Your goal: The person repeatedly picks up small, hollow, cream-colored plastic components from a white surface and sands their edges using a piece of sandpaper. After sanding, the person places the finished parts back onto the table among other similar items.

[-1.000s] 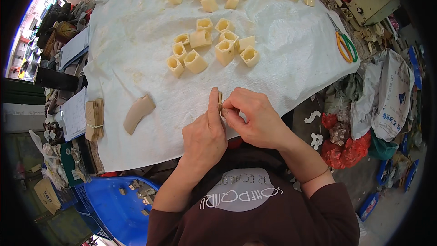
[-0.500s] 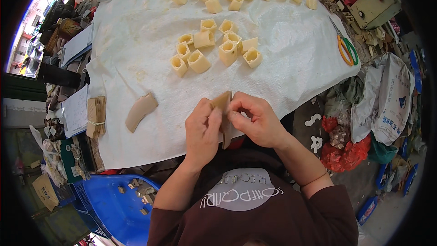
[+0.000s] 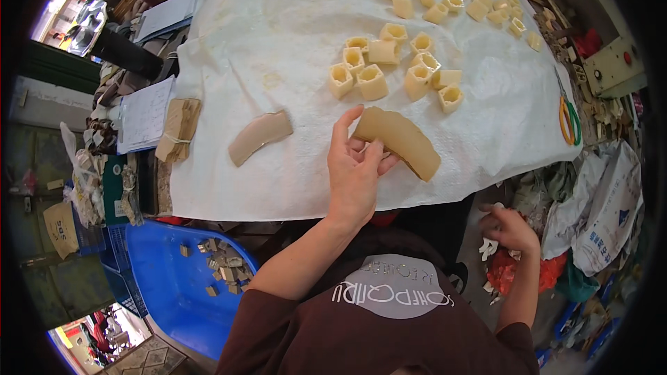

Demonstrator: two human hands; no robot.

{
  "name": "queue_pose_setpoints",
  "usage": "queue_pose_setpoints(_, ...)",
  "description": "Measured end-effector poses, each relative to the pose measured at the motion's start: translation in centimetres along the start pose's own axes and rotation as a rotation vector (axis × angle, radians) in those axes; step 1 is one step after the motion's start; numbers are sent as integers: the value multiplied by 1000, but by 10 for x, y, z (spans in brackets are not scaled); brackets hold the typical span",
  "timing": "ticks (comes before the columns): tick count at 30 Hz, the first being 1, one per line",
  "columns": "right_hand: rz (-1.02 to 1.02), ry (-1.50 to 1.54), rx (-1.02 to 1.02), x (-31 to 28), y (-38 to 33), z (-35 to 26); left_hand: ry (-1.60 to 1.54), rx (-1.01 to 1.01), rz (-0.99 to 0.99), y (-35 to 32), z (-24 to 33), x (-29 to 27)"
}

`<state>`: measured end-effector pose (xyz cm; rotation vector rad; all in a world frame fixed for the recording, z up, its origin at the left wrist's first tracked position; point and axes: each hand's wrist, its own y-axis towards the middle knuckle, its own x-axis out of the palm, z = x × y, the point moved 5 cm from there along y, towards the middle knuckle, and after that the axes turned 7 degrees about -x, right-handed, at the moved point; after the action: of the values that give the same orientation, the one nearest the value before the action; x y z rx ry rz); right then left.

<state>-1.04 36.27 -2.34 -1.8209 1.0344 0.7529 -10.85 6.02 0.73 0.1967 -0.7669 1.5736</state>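
My left hand is closed on one end of a curved tan piece, thumb on the near side. It holds the piece above the near edge of the white cloth. A similar, paler curved piece lies on the cloth to the left. My right hand is off the table at the right, beside a red plastic bag, its fingers looking parted and slightly blurred. A small white scrap shows by those fingertips; whether they touch it, I cannot tell.
Several cream hollow blocks stand beyond my left hand, with more farther back. Scissors lie at the right edge. A tied tan bundle and papers are left. Below are a blue tub and white scraps.
My hands have parted. The left now holds the curved piece out flat to view, while the right has moved off it, out past the table's right edge. The view has shifted.
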Motion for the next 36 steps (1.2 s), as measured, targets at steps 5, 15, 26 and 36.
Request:
queue_pose_setpoints(5, 111, -139, -161, -25, 7, -19, 210, 20, -68, -3, -16, -4)
queue_pose_setpoints(15, 629, 142, -716, -30, 95, -189, 472, 167, -71, -21, 10, -25)
queue_pose_setpoints(26, 414, -147, -784, -32, 115, -184, 1174, 456, -66, -28, 19, -20)
queue_pose_setpoints(36, 539, -383, -842, -16, 113, -190, 989, 397, -85, -23, 19, -28)
